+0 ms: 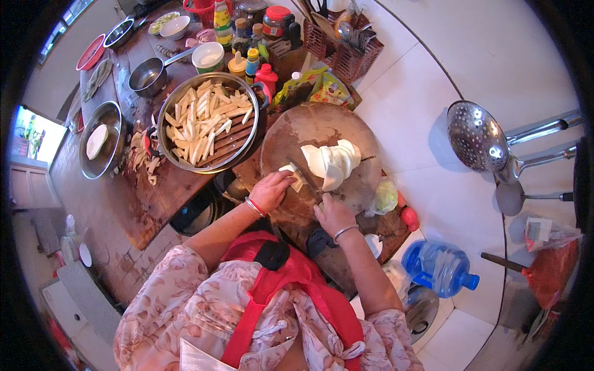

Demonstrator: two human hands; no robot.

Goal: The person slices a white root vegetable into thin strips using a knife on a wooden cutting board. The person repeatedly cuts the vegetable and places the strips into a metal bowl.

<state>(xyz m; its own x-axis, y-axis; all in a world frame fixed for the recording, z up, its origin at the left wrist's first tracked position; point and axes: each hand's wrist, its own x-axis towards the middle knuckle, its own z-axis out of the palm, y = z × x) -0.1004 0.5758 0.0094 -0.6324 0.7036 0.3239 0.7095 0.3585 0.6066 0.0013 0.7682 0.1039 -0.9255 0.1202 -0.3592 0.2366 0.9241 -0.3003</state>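
On a round wooden chopping block [320, 120], my right hand [335, 215] grips the handle of a kitchen knife [307, 178]. Its blade points away from me and to the left. My left hand [271, 189] presses its fingertips on a small pale stack of cut vegetable [294, 177], close beside the blade. Right of the knife lie several overlapping thick white slices [333, 162] of a peeled root vegetable. A steamer pan [162, 134] to the left holds many cut sticks [199, 118] on a brown slatted rack.
A metal bowl [115, 157] with one peeled piece [97, 142] stands far left, beside peelings [141, 150]. Bottles and jars [241, 37] crowd the back. A bagged cabbage [385, 197] sits by the block's right edge. A blue water bottle [436, 266] lies lower right; a metal skimmer [478, 139] hangs on the wall.
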